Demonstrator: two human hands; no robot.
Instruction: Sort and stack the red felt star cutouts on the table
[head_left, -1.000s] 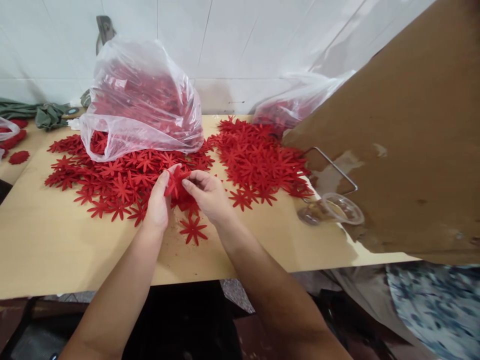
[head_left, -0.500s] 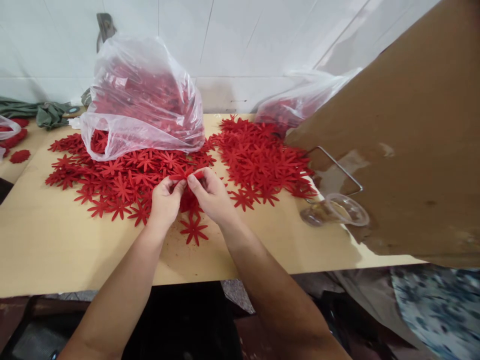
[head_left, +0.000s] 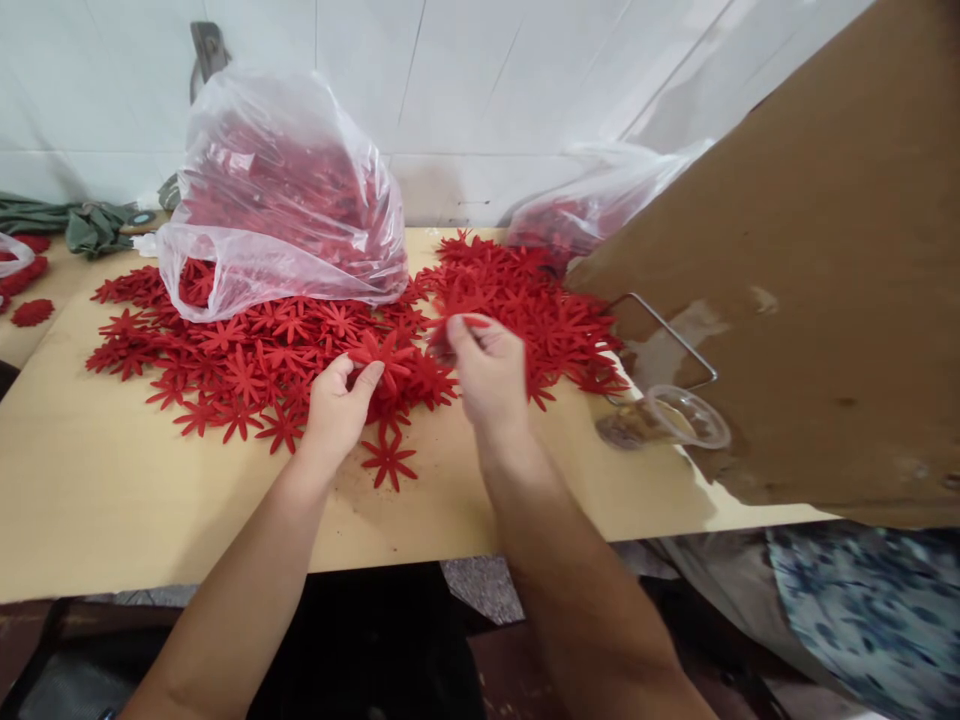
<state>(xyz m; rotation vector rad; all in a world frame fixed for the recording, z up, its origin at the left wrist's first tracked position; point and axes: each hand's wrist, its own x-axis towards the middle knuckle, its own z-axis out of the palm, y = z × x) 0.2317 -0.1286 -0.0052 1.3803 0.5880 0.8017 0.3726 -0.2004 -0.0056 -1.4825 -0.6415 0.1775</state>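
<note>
Between thumb and fingers, my left hand (head_left: 341,400) pinches a red flower-shaped petal piece (head_left: 384,358) by its edge. My right hand (head_left: 491,370), slightly smeared by motion, is closed on another red petal piece (head_left: 474,321), of which only a part shows. Beneath and behind my left hand spreads a loose heap of red petal pieces (head_left: 244,375). A second heap of them (head_left: 555,320) lies just past my right hand. One single petal piece (head_left: 388,460) rests on the wooden table nearer to me.
A clear plastic bag (head_left: 292,200) full of red pieces stands on the left heap, and another bag (head_left: 600,200) lies at the back right. A large brown board (head_left: 810,300) leans at the right, with a wire bracket and a clear plastic cup (head_left: 686,415) on it. Green cloth (head_left: 97,228) lies far left.
My hands have moved apart. The right hand has gone right, toward the right heap, while the left stays nearly in place with its petal piece now more visible.
</note>
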